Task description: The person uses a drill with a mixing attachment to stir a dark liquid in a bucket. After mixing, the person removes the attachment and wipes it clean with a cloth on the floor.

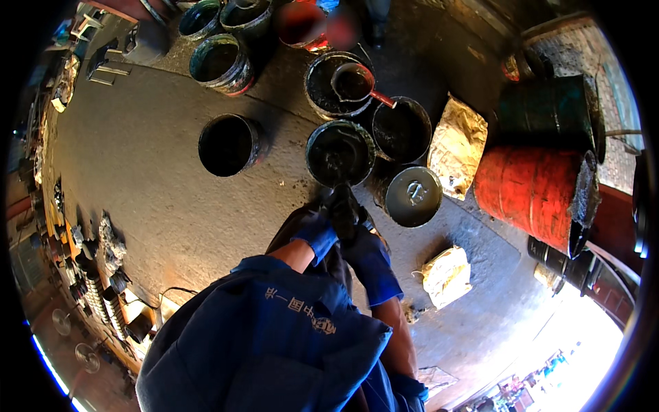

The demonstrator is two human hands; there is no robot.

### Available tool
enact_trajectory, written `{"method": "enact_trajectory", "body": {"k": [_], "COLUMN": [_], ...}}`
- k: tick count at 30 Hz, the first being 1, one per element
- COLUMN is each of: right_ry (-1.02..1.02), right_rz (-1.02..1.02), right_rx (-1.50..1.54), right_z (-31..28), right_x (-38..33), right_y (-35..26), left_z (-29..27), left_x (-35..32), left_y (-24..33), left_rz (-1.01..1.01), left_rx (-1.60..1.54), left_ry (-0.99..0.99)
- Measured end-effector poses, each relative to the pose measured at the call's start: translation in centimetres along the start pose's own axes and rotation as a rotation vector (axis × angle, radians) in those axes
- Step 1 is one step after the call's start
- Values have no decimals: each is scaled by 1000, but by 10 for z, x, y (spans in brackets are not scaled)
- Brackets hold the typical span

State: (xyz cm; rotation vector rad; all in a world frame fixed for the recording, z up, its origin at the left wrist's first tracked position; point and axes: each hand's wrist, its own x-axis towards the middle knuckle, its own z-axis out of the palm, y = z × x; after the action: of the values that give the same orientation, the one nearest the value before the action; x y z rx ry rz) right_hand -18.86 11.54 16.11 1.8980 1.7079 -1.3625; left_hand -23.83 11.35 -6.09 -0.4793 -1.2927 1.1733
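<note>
Both my hands wear blue gloves and are closed around a dark, blackened tool (341, 206); its kind is hard to make out. My left hand (316, 233) grips it from the left and my right hand (368, 257) from the right, lower in the picture. The tool's far end points into a bucket of dark, wet stuff (311, 169) straight ahead of me. Touching or close to that bucket are a dark-filled bucket (427, 141) and a grey-lidded or grey-filled bucket (414, 199). Beyond it, a red-handled dipper (353, 84) sits in another bucket (317, 103).
A dark bucket (259, 144) stands alone on the left. Several buckets (237, 72) crowd the far side near a person's leg (378, 20). Rightward lie a paper sack (458, 141), a red drum (525, 192), a dark green drum (542, 110) and a crumpled bag (446, 277).
</note>
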Motion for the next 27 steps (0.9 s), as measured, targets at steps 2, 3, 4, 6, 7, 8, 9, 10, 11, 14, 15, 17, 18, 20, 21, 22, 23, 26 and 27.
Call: {"method": "enact_trajectory", "body": {"k": [2, 3, 4, 6, 7, 8, 9, 10, 11, 14, 15, 17, 18, 20, 21, 22, 23, 26, 27], "right_ry": [22, 24, -4, -39, -24, -19, -24, -49, -74, -35, -41, -135, -134, -13, -15, -71, -128, -115, -109], "right_rz": [6, -3, -12, -10, -33, -65, -71, -32, 14, 34, 27, 84, 85, 20, 16, 74, 133, 150, 152], "right_rx": [12, 11, 5, 2, 23, 43, 44, 55, 63, 93, 89, 231, 230, 159, 159, 206, 251, 268, 277], "right_z": [-5, -9, -14, -14, -13, -13, -13, -14, -18, -23, -22, -23, -23, -25, -26, -25, -27, -25, -25], "right_x": [-7, -7, -8, -9, -8, -8, -10, -13, -19, -38, -40, -42, -46, -58, -60, -62, -64, -78, -81], "right_y": [-2, -6, -9, -2, 4, 3, 2, 1, -1, 4, 6, 9, 7, 3, 2, 5, 8, 11, 14], "left_z": [5, 8, 11, 14, 17, 21, 29, 39, 47, 80, 90, 101, 103, 98, 91, 89, 89, 96, 96], "left_x": [-9, -11, -16, -14, -8, -7, -8, -9, -7, 42, 54, 71, 78, 65, 39, 32, 35, 43, 55], "left_y": [8, 15, 17, 9, 0, 1, 1, 1, -1, -47, -64, -83, -88, -79, -58, -53, -56, -75, -88], "left_rz": [-3, 8, 17, 17, 13, 7, 33, 50, 65, -102, -66, -33, 124, 299, 374, 398, 425, 99, 175], "left_rx": [59, 117, 148, 178, 171, 179, 159, 152, 139, 566, 513, 459, 620, 776, 756, 744, 729, 799, 843], "left_ry": [7, 105, 154, 210, 216, 216, 346, 409, 475, 821, 870, 916, 1307, 1692, 1626, 1599, 1570, 1510, 1589]}}
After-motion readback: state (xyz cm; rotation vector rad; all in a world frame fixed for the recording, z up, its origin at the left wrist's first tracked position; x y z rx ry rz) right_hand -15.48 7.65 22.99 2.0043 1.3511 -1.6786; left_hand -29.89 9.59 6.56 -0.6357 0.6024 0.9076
